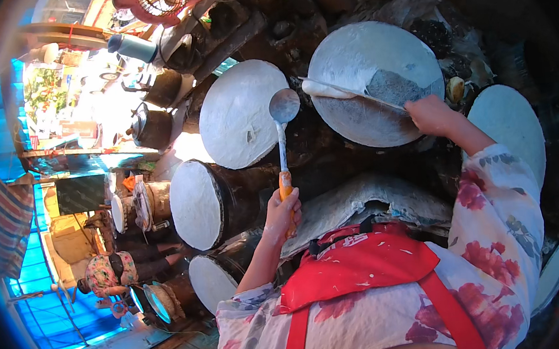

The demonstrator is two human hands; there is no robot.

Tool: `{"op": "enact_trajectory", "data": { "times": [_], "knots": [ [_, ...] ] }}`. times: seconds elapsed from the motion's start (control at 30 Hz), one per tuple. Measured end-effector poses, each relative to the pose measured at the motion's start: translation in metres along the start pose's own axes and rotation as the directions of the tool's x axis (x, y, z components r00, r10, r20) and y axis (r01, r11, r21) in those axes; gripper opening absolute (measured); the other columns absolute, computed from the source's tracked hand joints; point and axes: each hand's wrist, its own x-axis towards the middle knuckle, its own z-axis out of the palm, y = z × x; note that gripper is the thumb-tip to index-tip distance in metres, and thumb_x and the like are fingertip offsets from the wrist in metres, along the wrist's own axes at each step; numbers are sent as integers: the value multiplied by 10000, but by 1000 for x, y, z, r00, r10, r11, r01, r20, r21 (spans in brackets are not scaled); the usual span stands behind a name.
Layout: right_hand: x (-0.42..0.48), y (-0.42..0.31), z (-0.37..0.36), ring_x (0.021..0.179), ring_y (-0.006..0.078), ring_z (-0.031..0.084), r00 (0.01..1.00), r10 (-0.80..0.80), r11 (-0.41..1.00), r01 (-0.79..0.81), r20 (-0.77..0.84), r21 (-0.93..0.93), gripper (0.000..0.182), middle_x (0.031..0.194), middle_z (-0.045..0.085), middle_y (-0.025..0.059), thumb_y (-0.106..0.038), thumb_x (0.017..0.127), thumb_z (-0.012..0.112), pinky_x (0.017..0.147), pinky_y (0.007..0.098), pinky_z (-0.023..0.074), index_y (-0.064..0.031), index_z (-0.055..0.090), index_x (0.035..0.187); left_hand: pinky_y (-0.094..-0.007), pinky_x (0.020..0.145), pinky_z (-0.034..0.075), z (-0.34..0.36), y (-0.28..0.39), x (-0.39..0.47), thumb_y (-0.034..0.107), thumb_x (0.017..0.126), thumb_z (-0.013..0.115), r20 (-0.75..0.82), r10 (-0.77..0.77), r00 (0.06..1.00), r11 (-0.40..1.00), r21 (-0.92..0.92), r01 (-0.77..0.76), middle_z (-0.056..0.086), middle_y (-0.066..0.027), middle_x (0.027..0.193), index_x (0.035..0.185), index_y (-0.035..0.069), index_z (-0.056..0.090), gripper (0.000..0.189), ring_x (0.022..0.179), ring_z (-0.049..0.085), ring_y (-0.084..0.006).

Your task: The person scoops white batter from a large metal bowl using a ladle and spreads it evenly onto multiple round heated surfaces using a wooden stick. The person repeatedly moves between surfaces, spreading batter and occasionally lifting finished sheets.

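My left hand (pixel 281 212) grips a ladle (pixel 282 144) by its orange-brown handle. The metal bowl points away from me and overlaps the right edge of a white-coated round plate (pixel 240 116). In my right hand (pixel 427 116) is a long thin scraper (pixel 356 92), reaching leftward across a large round griddle (pixel 379 132). At the scraper's far end a thick lump of white batter or dough (pixel 324 90) lies by the griddle's left edge. White coats the griddle's far part, while a bare grey patch (pixel 393 86) shows near the scraper.
More white-topped drums (pixel 196 205) stand at left, and another white disc (pixel 507 127) at right. A pale crusted cover (pixel 356 208) lies before my red apron. Dark kettles (pixel 152 128) and a blue-grey flask (pixel 132 47) stand far left. Another person (pixel 112 273) bends over at left.
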Motion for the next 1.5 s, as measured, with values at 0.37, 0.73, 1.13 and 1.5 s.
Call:
{"op": "enact_trajectory", "data": {
  "times": [0.37,0.73,1.13,1.5],
  "knots": [
    [-67,7,27,663,370,587,987,147,987,-143,-61,77,106,679,596,161,-146,830,494,606,482,439,-43,508,850,-212,374,307,7,-19,-6,207,901,554,54,100,993,959,259,-111,411,9,632,925,87,407,191,422,377,-68],
    [-123,-57,50,671,399,576,956,294,937,-284,-19,202,226,676,594,185,-276,893,489,594,506,429,-56,503,846,-314,478,415,-6,-47,-6,182,876,571,175,294,940,650,684,-331,503,-74,648,968,44,425,221,498,505,-184],
    [-135,-192,133,416,53,408,751,658,228,-135,-50,964,285,561,462,-14,-283,961,434,405,215,325,-40,576,920,-385,672,460,-21,-30,-8,200,852,600,348,498,794,536,596,-597,565,-188,734,1042,23,438,306,704,596,-314],
    [17,-263,169,499,229,561,668,727,437,-273,-159,857,361,624,579,118,-334,927,435,538,359,430,-11,593,912,-211,363,319,-87,-40,-15,159,909,530,165,318,934,948,-40,-316,388,11,609,912,83,409,143,402,359,-72]
  ]
}}
